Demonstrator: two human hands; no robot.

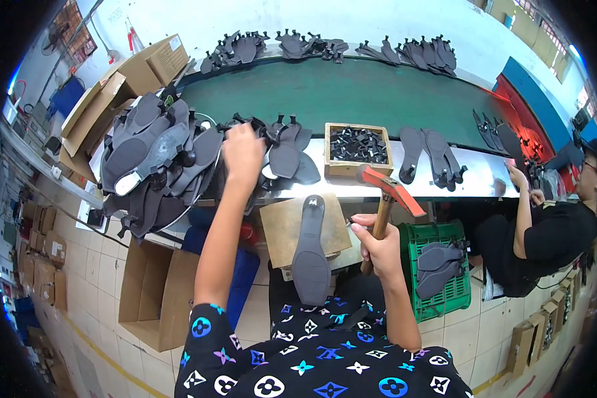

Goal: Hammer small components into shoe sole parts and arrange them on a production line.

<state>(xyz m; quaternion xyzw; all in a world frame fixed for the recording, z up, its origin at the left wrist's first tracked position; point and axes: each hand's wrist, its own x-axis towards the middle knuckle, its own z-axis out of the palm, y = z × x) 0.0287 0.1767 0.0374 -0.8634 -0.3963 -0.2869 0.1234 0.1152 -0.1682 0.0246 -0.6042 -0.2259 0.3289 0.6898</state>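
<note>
My left hand (243, 156) reaches over the near edge of the bench into dark grey sandal soles (286, 151) with black strap ends. Its fingers are curled, and what they grip is hidden. My right hand (381, 247) is closed round the wooden handle of a hammer (393, 190) with an orange-red head. Between its thumb and forefinger a small dark piece pokes out, too small to name. Before me one sole (310, 255) lies lengthwise on a tan work board (278, 229), its wide end hanging over the near edge.
A large heap of soles (149, 142) stands left. A wooden box (328, 169) holds small black clips. More soles (431, 149) lie to its right, before a green belt (298, 86). A green crate (438, 308) stands right, near a seated co-worker (550, 225). An open carton (142, 298) sits lower left.
</note>
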